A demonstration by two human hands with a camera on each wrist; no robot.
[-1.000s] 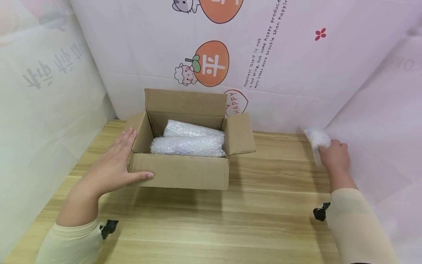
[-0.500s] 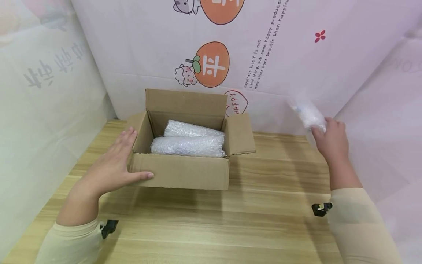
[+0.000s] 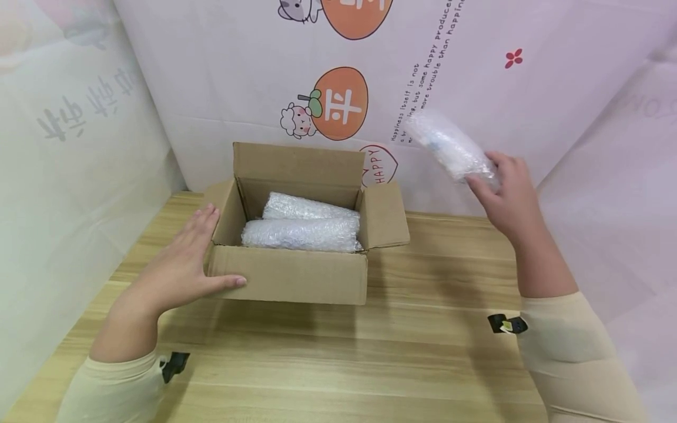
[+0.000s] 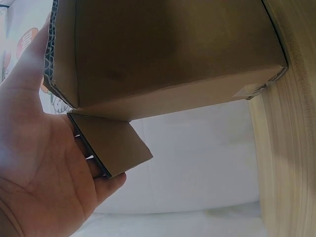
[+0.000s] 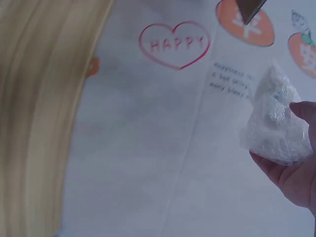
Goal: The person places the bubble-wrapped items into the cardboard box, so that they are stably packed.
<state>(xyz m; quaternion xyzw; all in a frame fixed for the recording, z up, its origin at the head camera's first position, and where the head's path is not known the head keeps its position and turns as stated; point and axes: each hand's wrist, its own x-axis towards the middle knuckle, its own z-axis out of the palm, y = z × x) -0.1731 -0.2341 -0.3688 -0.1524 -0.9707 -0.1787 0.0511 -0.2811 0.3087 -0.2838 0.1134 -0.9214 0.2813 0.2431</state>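
An open cardboard box (image 3: 288,276) stands on the table with its flaps spread. Inside lie two bubble-wrapped rolls (image 3: 301,233), side by side. My left hand (image 3: 169,270) rests on the box's left corner, fingers straight along the left flap (image 4: 111,143) and thumb across the front flap. In the left wrist view its palm faces the box wall. My right hand (image 3: 510,200) grips one end of another bubble-wrapped bundle (image 3: 449,144), raised above the table to the right of the box. The right wrist view shows this clear wrap (image 5: 276,123) between thumb and fingers; its contents are hidden.
The wood-grain table (image 3: 423,346) ends at a printed white cloth (image 3: 227,76) behind the box. More white cloth hangs at left and right. The box's right flap (image 3: 388,214) sticks out toward my right hand. Small black devices (image 3: 177,367) sit at both wrists.
My right hand has lifted the bubble-wrapped bundle from the table's back right and carried it up and left toward the box. The left hand and the box have stayed put.
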